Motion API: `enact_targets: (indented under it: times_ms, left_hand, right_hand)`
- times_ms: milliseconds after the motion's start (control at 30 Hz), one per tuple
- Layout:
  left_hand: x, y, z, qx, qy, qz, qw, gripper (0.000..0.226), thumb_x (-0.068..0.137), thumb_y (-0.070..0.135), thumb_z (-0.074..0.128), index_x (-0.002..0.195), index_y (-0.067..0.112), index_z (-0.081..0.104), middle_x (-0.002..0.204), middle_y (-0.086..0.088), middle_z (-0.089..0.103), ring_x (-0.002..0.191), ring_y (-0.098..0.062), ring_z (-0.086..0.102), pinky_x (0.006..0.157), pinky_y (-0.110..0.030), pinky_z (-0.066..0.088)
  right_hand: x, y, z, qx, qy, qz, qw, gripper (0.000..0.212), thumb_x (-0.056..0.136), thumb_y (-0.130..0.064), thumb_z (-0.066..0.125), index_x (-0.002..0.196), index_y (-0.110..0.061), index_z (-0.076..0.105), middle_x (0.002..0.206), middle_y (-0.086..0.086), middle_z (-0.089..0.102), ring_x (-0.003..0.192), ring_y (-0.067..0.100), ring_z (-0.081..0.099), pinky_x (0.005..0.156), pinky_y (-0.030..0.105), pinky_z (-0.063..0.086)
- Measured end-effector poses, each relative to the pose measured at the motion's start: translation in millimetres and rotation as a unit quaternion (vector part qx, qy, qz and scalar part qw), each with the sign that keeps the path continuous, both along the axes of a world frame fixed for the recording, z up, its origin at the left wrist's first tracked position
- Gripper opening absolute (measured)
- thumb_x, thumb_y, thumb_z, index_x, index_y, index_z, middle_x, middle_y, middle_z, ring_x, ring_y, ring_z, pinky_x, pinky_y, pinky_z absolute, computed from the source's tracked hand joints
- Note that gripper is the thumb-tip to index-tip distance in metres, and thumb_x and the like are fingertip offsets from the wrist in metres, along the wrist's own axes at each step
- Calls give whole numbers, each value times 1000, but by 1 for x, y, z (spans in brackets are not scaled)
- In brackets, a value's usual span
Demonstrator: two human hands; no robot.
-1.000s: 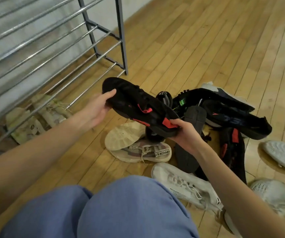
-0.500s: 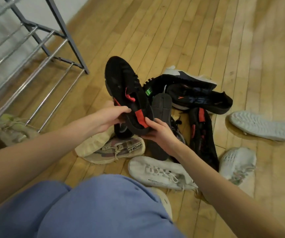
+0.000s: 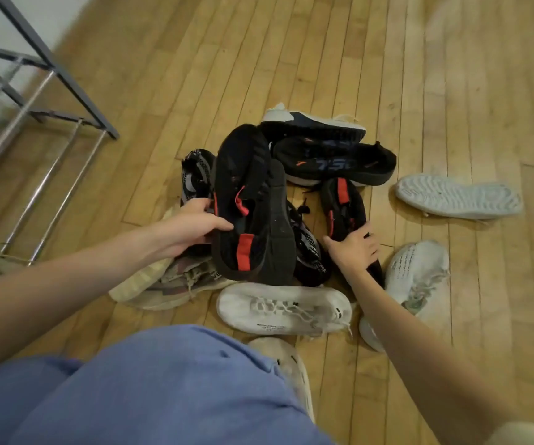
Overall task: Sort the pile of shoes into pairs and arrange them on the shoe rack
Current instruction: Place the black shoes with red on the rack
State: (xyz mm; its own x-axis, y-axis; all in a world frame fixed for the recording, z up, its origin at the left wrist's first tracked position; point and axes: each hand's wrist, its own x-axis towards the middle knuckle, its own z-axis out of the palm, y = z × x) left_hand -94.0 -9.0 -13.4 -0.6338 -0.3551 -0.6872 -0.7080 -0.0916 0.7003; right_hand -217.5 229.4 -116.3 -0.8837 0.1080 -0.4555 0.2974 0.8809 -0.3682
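On a wooden plank floor (image 3: 371,59) beside a metal shoe rack (image 3: 50,101), a seated person sorts a pile of shoes. Left hand (image 3: 191,224) grips a black sneaker with red tabs (image 3: 246,200), fingers and thumb curled round its collar edge, lifting it above the pile. Right hand (image 3: 354,247) presses down on the matching black-and-red sneaker (image 3: 342,207) lying on the floor — its fingers spread over the heel, whether they clamp it cannot be told. Behind lies a black shoe marked "750" (image 3: 336,163); nearer, a white lace-up sneaker (image 3: 283,308) carries small print too blurred to read.
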Motion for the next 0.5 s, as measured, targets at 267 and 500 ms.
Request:
enact_targets:
  times_ms: [267, 500]
  left_hand:
    - [13, -24, 15, 10, 25, 28, 999, 34, 84, -3, 57, 114, 13, 61, 103, -5, 69, 95, -20, 63, 73, -28, 51]
    - [82, -78, 27, 8, 55, 180, 982, 29, 86, 4, 49, 111, 10, 61, 98, -10, 62, 80, -19, 58, 69, -27, 46]
  right_hand:
    - [8, -20, 28, 10, 91, -68, 993, 102, 61, -49, 79, 138, -4, 30, 140, 19, 40, 132, 38, 36, 109, 50, 26]
    - [38, -87, 64, -164, 286, 228, 916, 88, 65, -27, 77, 141, -12, 34, 137, 12, 42, 138, 30, 28, 119, 47, 12]
